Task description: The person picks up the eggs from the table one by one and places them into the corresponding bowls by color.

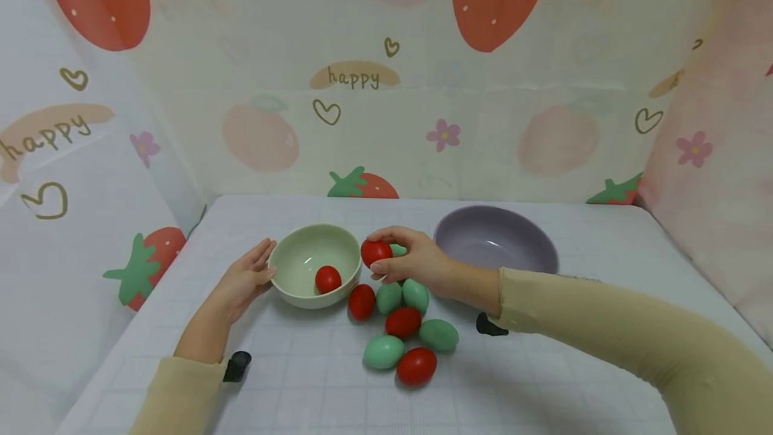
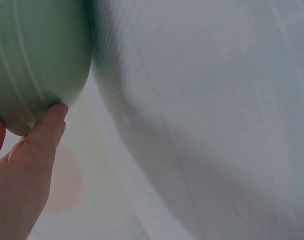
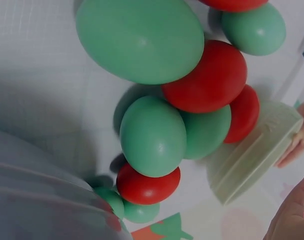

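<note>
My left hand rests its straight fingers and thumb against the outer left side of a pale green bowl. The left wrist view shows those fingers on the bowl's outer wall. Inside the bowl lies one red egg. My right hand pinches another red egg between thumb and fingers, just off the bowl's right rim. Below it, several green eggs and red eggs lie in a loose cluster on the table. A green egg is partly hidden behind the right hand.
A purple-grey bowl stands at the back right, partly covered by the right forearm. A white checked cloth covers the table. Behind it hangs a curtain printed with strawberries, and similar cloth hangs at both sides.
</note>
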Available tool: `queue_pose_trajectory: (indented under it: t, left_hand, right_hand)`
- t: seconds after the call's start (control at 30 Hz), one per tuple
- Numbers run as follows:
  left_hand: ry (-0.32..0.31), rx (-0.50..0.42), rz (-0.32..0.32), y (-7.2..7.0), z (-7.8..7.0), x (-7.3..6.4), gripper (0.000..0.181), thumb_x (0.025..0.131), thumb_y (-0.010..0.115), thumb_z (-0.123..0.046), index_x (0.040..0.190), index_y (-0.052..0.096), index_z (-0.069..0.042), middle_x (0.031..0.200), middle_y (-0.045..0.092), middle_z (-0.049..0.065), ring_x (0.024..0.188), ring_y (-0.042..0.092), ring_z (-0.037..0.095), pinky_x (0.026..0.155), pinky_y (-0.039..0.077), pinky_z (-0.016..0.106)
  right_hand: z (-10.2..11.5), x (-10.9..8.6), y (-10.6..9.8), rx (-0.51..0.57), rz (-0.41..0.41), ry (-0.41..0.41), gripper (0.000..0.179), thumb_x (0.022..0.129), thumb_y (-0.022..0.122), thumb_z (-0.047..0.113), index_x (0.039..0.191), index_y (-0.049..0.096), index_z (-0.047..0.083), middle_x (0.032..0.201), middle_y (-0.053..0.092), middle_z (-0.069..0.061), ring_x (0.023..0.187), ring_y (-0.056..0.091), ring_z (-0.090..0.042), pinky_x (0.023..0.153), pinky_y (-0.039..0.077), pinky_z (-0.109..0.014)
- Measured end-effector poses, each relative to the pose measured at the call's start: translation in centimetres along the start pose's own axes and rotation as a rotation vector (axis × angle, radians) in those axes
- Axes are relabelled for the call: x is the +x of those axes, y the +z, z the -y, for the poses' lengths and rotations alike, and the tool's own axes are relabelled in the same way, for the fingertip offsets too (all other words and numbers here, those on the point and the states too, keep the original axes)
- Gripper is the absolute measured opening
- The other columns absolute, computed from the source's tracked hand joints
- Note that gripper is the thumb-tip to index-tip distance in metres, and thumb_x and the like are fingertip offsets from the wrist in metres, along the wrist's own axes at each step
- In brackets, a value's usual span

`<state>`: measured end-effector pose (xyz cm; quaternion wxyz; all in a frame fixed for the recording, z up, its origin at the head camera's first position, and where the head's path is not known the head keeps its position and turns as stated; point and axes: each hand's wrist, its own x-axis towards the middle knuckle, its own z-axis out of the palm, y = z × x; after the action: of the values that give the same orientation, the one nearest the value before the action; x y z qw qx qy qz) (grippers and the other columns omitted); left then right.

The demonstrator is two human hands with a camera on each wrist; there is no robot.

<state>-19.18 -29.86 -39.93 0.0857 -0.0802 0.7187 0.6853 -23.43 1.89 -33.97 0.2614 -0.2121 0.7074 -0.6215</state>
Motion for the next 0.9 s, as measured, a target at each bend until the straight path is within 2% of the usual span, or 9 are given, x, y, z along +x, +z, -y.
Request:
queue_pose_trajectory:
  t: [0.2,0.4,0.9]
  left_hand:
    - [0.0,0.003,0.001,0.0,0.0,0.0,0.071,0.105,0.038,0.004,0.16,-0.006,-0.006,0.167,-0.006,0.009,0.154,-0.001,0.029,0.123,0.017,0.049]
    - [-0.001,0.004,-0.005,0.1,0.1,0.0,0.071,0.105,0.038,0.003,0.16,-0.005,-0.006,0.167,-0.005,0.01,0.154,0.0,0.03,0.123,0.017,0.05]
    - [0.002,0.005,-0.011,-0.1,0.2,0.1,0.071,0.105,0.039,0.003,0.16,-0.005,-0.007,0.167,-0.005,0.009,0.154,-0.001,0.03,0.122,0.018,0.051]
  right_hand:
    - [0.1,0.8,0.4,-0.005,-0.015,0.031,0.042,0.095,0.067,0.005,0.135,0.056,0.005,0.123,0.06,-0.016,0.083,0.071,-0.017,0.08,0.061,-0.033]
    - [0.2,1.5,0.8,-0.001,-0.01,0.026,0.043,0.095,0.066,0.005,0.137,0.055,0.004,0.125,0.057,-0.017,0.083,0.071,-0.018,0.082,0.061,-0.035]
    - [0.4,3.8,3.2,0.034,-0.001,0.048,0.043,0.095,0.067,0.004,0.136,0.056,0.004,0.129,0.057,-0.017,0.083,0.072,-0.018,0.083,0.061,-0.036]
